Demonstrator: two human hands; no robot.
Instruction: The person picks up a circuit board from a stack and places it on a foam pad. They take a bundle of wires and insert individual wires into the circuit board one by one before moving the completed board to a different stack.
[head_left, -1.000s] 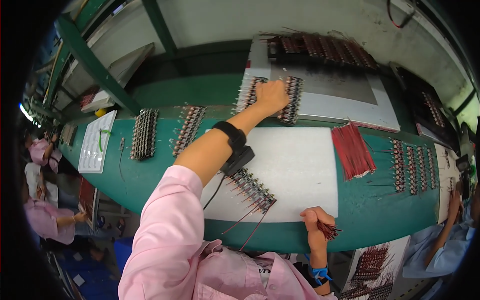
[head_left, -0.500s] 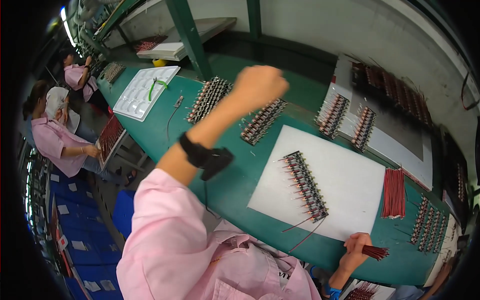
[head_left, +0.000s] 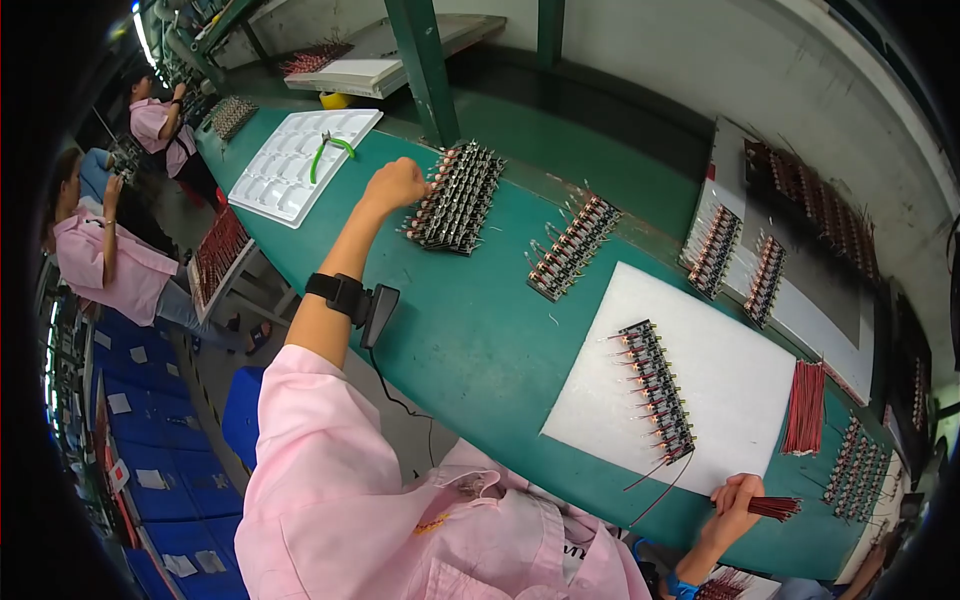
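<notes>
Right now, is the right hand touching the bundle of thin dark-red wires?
Touching: the head view shows the right hand gripping the bundle of thin dark-red wires, which stick out from its grasp.

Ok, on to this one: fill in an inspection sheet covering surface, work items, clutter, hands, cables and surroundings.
Surface: green tabletop with a white sheet on it.
Work items: one circuit-board strip on the sheet; a block of boards at the left hand; loose red wires by the sheet's right edge.
Clutter: green-handled cutters on a white compartment tray.
Left hand: at the block's left edge; grip unclear.
Right hand: closed around a dark red wire bundle.
Cables: a thin black cable hangs from the left wrist's device.
Surroundings: green post behind the table; two people in pink tops at left.
</notes>
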